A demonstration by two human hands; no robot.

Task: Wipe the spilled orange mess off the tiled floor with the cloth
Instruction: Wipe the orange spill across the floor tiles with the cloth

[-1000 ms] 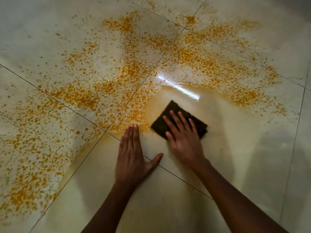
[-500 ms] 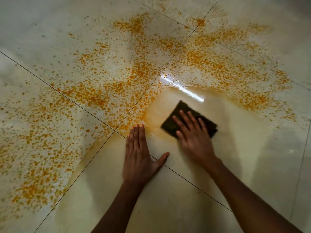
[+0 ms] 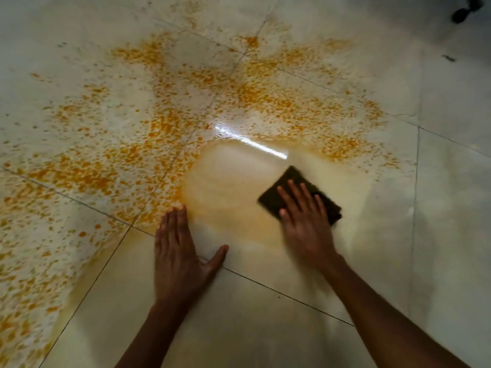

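Note:
A dark folded cloth (image 3: 276, 193) lies flat on the pale tiled floor (image 3: 239, 328). My right hand (image 3: 305, 224) presses down on it with fingers spread over its near half. My left hand (image 3: 178, 253) lies flat and open on the floor to the left, fingertips at the edge of the orange mess (image 3: 164, 128). The orange speckles spread in a wide arc over the tiles to the left and beyond the cloth. Around the cloth the floor shows only a thin yellowish smear (image 3: 228, 208).
Dark grout lines (image 3: 279, 293) cross the floor diagonally. A bright streak of reflected light (image 3: 255, 143) lies just beyond the cloth. A small dark object (image 3: 463, 11) sits at the top right corner.
My right hand has slid the cloth to the right, away from my left hand. The left hand stays planted. The view has shifted so the spill sits further left.

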